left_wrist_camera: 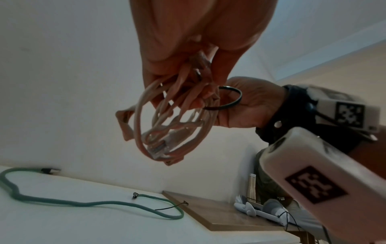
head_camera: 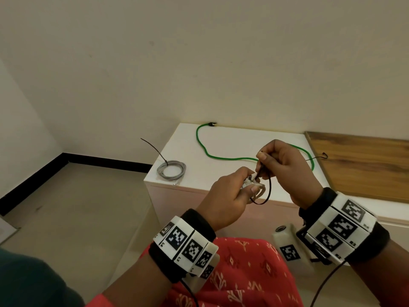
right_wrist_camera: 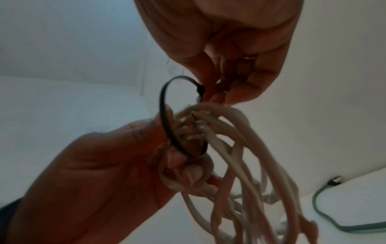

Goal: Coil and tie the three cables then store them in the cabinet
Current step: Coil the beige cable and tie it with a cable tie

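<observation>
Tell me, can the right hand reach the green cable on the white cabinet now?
Probably not yet. The right hand pinches the black tie looped around the white cable held by the left hand. The green cable lies uncovered just behind it.

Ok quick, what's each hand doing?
Left hand: grips the coiled white cable.
Right hand: pinches the black zip tie looped around it.

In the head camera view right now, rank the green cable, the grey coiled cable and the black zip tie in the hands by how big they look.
1. green cable, sprawling uncoiled across the white cabinet top
2. grey coiled cable
3. black zip tie, a small loop

The tie is nearest the camera, yet looks smallest.
</observation>
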A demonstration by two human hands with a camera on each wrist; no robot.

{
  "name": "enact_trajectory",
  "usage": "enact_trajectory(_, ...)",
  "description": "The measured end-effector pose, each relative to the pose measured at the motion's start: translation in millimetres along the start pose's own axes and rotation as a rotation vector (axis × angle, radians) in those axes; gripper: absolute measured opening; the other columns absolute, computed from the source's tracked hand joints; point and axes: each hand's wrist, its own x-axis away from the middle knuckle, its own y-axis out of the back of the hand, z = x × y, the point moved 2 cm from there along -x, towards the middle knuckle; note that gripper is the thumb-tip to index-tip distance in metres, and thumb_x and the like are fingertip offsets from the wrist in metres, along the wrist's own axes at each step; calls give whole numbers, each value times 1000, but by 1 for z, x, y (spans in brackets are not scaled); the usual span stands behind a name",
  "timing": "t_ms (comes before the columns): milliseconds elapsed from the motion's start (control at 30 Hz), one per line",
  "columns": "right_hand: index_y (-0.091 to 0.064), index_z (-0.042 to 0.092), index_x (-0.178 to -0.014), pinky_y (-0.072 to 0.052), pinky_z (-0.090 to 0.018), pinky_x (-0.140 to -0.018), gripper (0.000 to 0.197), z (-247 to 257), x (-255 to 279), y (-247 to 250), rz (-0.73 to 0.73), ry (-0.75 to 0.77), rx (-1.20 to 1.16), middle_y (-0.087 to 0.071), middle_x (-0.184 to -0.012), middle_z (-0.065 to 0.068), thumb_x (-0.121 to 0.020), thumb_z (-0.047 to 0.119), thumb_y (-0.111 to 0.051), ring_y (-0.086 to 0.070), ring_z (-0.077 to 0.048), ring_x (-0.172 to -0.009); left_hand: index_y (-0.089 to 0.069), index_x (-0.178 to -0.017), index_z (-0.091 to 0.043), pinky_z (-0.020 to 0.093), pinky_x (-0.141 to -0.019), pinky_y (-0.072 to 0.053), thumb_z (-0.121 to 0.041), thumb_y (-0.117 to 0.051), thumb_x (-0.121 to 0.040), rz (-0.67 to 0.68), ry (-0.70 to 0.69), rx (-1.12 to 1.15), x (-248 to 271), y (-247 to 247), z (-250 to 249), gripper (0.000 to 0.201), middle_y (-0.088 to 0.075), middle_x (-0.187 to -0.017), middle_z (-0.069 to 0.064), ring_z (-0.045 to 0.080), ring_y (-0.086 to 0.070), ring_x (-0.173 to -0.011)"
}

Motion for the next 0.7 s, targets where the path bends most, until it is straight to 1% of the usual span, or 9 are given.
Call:
enact_trajectory(100,-47,13,-72,-41,-12,-46,21,-2,-1,1,-31,11,56,-57,-56,-5,-92,4,-47,-49,-2,-41,-51,-104,-7,37,-71,-43,-36,-38,-84,22,-30,-46,1,-2,-2,38,-60,-83,1,20,-54,-73)
enact_trajectory(200,-45,17,-72,-41,-12,-47,25,-5,-9,14,-172,9,18,-56,-58,-5,-93,3,-44,-50,1,-42,-52,-102,-7,36,-72,-45,-35,-38,-85,93,-68,-80,10,-11,-4,36,-65,-86,6,22,-59,-76)
enact_trajectory(300,-45,17,-72,-42,-16,-48,26,-1,-13,29,-246,3,-60,-60,-56,4,-93,2,-43,-50,0,-43,-51,-96,-14,30,-66,-42,-33,-38,-84,95,19,72,16,-15,-4,26,-56,-72,-9,7,-51,-63)
enact_trajectory(367,-47,16,-73,-43,-16,-46,24,4,-12,33,-255,40,-133,-63,-50,8,-93,3,-44,-50,-1,-42,-50,-89,-20,29,-64,-43,-32,-41,-83,56,87,186,13,-13,0,16,-53,-67,-13,3,-50,-57)
enact_trajectory(433,-52,14,-78,-48,-17,-50,18,11,-11,29,-189,42,-196,-66,-53,8,-93,7,-46,-56,-4,-48,-51,-83,-26,29,-62,-44,-30,-43,-83,22,137,265,8,-9,3,8,-54,-66,-11,3,-51,-56)
enact_trajectory(467,-55,12,-83,-50,-18,-55,13,13,-10,25,-127,0,-226,-68,-59,6,-93,10,-47,-61,-7,-54,-51,-81,-28,30,-62,-44,-30,-44,-83,6,152,285,7,-8,4,7,-55,-66,-9,6,-51,-57)
enact_trajectory(567,-59,7,-103,-54,-26,-75,21,7,-6,13,85,-182,-269,-70,-86,-7,-93,20,-45,-67,-18,-79,-52,-80,-26,34,-64,-43,-33,-44,-79,-39,183,325,3,-7,7,11,-56,-66,-5,10,-51,-58)
enact_trajectory(633,-62,8,-97,-55,-26,-76,20,3,0,2,184,-210,-278,-70,-90,-9,-91,19,-46,-68,-17,-81,-53,-77,-27,32,-63,-42,-33,-44,-78,-66,198,368,1,-7,9,11,-55,-64,-6,8,-50,-56)
enact_trajectory(700,-65,8,-88,-56,-21,-70,16,3,4,-7,194,-183,-268,-69,-84,-9,-89,13,-50,-68,-13,-75,-54,-75,-28,27,-61,-41,-32,-44,-77,-87,211,393,2,-4,12,11,-54,-61,-9,4,-49,-53)
